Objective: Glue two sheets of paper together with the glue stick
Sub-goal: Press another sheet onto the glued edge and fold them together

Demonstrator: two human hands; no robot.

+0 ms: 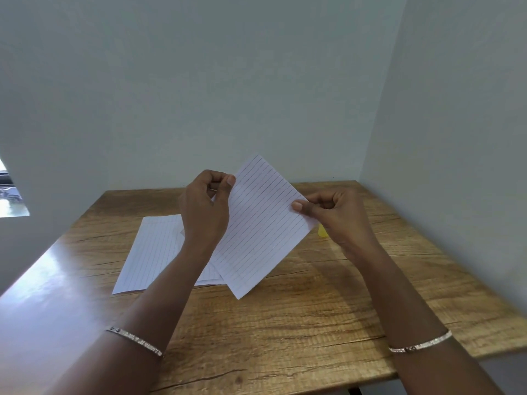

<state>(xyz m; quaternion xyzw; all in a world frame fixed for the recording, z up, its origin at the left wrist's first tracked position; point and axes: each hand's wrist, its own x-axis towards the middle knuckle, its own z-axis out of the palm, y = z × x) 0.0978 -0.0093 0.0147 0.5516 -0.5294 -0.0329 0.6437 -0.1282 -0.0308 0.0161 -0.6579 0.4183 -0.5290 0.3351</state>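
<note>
I hold a lined white sheet of paper [258,229] up above the table, tilted like a diamond. My left hand [204,208] pinches its upper left edge between thumb and fingers. My right hand [336,213] pinches its right edge. A second lined sheet [155,252] lies flat on the wooden table [285,323] behind my left forearm, partly hidden by it. A small yellow object [323,231], maybe the glue stick, peeks out on the table behind the held sheet and my right hand; most of it is hidden.
The table stands in a corner, with pale walls [256,81] close behind and on the right. Its front edge runs across the bottom right. A bright opening [10,195] shows at the far left. I wear a bracelet on each wrist.
</note>
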